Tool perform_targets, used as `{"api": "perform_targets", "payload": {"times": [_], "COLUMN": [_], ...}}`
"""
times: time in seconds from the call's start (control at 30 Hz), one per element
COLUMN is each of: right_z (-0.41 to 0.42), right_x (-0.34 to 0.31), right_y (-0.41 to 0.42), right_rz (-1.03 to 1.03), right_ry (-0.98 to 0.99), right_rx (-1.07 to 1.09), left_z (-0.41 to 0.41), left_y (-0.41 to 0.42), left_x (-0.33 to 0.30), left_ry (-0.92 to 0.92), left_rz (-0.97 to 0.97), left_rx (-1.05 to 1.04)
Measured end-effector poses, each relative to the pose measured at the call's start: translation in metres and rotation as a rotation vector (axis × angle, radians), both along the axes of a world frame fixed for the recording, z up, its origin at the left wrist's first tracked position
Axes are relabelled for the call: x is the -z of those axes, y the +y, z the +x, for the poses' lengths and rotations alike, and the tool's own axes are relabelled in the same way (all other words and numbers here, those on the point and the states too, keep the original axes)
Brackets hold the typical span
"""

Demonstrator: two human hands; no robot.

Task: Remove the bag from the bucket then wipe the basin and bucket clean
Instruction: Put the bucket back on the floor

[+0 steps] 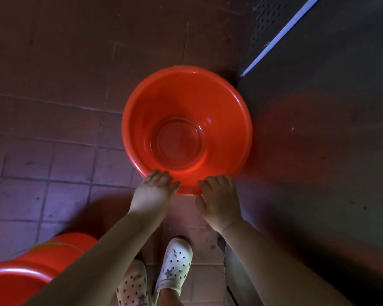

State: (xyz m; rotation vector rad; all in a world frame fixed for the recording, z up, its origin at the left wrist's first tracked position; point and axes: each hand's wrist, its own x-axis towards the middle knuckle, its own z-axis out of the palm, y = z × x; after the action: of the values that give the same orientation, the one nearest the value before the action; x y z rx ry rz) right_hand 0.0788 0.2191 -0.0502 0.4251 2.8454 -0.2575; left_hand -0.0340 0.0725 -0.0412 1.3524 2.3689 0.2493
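Bucket (20, 277) cropped at lower-left edge

A dim floor of reddish square tiles (53, 133) is seen, on which a red basin (142, 102) is stood upright near a dark panel, a red bucket (60, 250) is set at lower left, and two white perforated clogs (177, 263) are planted.
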Motion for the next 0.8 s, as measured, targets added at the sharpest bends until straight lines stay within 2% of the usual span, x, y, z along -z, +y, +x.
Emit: {"api": "perform_targets", "payload": {"times": [0.13, 0.27, 0.37, 0.6, 0.8], "right_z": [-0.006, -0.009, -0.011, -0.008, 0.013], "right_x": [0.005, -0.002, -0.027, -0.113, -0.151], "right_y": [0.006, -0.002, -0.018, -0.081, -0.174], "right_rz": [0.043, 0.052, 0.05, 0.011, -0.003], "right_ry": [0.037, -0.039, -0.076, 0.076, 0.174], "right_rx": [0.07, 0.112, 0.113, 0.032, -0.079], "left_z": [-0.004, 0.003, 0.008, 0.038, 0.089], "left_y": [0.018, 0.012, -0.015, -0.156, -0.276], "left_x": [0.001, -0.001, -0.035, -0.122, -0.142], "left_ry": [0.064, 0.024, 0.031, 0.057, 0.059], "left_rz": [0.012, -0.131, -0.067, -0.081, -0.199], "left_rx": [-0.03, -0.088, -0.182, -0.418, -0.537]}}
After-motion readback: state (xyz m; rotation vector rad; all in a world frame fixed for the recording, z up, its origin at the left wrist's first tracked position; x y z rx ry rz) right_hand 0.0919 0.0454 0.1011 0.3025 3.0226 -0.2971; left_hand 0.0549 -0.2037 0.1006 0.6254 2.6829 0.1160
